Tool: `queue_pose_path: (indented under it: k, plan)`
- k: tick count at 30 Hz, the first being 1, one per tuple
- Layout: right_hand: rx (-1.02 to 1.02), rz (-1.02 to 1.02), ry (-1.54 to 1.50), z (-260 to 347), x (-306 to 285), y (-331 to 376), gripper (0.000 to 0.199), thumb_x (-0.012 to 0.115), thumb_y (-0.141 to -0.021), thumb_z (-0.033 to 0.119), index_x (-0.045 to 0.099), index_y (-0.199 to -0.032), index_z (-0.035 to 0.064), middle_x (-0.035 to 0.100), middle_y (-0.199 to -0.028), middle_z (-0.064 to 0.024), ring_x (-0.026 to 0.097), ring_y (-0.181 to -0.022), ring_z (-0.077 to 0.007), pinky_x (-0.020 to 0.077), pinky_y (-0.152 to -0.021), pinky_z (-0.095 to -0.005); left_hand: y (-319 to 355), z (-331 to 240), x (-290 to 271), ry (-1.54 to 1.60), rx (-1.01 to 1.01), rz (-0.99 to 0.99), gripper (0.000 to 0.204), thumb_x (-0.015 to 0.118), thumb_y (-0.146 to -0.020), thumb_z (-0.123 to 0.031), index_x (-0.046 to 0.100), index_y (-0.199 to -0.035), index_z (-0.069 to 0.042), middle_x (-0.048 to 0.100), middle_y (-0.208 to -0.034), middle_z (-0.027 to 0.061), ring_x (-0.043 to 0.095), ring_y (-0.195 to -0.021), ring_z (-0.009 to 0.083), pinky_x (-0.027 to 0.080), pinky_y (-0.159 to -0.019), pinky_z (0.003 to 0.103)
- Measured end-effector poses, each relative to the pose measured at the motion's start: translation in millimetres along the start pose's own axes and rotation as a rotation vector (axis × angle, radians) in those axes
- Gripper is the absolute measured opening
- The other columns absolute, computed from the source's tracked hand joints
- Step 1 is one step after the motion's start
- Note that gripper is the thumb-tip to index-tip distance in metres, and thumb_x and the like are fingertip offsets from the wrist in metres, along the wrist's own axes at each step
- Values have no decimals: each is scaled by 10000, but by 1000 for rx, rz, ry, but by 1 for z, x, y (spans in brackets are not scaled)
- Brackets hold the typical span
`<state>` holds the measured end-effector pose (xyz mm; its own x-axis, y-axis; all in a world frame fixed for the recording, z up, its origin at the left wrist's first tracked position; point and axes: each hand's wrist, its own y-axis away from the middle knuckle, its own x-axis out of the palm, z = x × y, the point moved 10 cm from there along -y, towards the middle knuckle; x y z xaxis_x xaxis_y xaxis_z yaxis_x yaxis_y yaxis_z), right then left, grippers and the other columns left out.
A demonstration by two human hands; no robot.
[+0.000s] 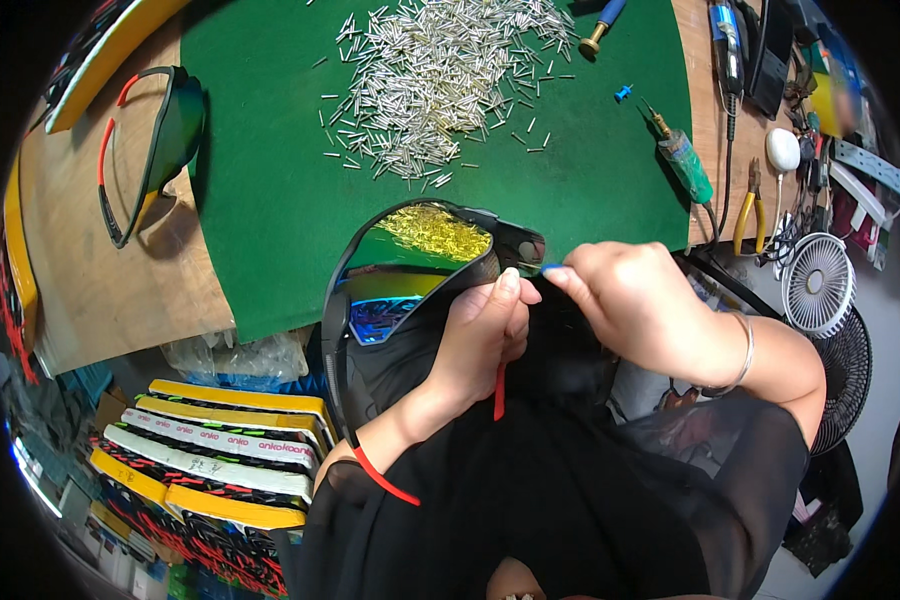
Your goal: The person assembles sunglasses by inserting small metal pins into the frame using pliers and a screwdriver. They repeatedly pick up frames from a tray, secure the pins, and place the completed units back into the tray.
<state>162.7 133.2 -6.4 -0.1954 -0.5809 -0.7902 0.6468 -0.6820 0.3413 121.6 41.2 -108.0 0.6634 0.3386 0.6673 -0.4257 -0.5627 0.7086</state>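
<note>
My left hand point(480, 335) is closed around a pair of wraparound sports sunglasses point(440, 240) at one hinge corner. The glasses have a black frame, mirrored lenses and red temple tips. One temple arches over my left forearm; the other passes under that hand, its red tip showing below. My right hand point(650, 310) is pinched right beside the same hinge corner, fingertips almost against my left thumb. A small blue object point(550, 268) shows at its fingertips; its kind is partly hidden by the fingers.
A heap of small silvery pins point(440, 80) covers part of the green mat point(260, 150). A blue push pin point(623, 93), a green-handled tool point(685, 165) and yellow pliers point(750, 210) lie to the right. Other sunglasses point(170, 130) stand left. A white fan point(818, 285) is at right, stacked glasses point(220, 440) lower left.
</note>
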Motion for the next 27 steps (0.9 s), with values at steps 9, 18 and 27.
queue_pose_path:
  k: [9,18,27]
  plan:
    - [-191,-102,289,19,-2,6,147,574,-768,171,507,-716,52,468,-623,-45,542,-534,-187,453,-450,-288,1,-1,3,30,-18,28,272,379,-942,-314,473,-822,-88,295,-505,-63,226,-412,41,200,-393,191]
    - [-305,-255,355,31,-9,10,167,590,-739,195,518,-740,45,436,-635,-24,526,-529,-168,427,-421,-285,2,-1,3,72,-72,13,280,365,-947,-308,462,-841,-67,298,-518,-68,225,-407,36,196,-391,192]
    - [-214,-114,373,26,-7,7,194,607,-738,175,461,-696,55,427,-630,-53,543,-549,-203,445,-428,-283,2,-1,6,101,-45,41,271,344,-959,-291,467,-846,-78,318,-532,-62,252,-415,32,212,-387,176]
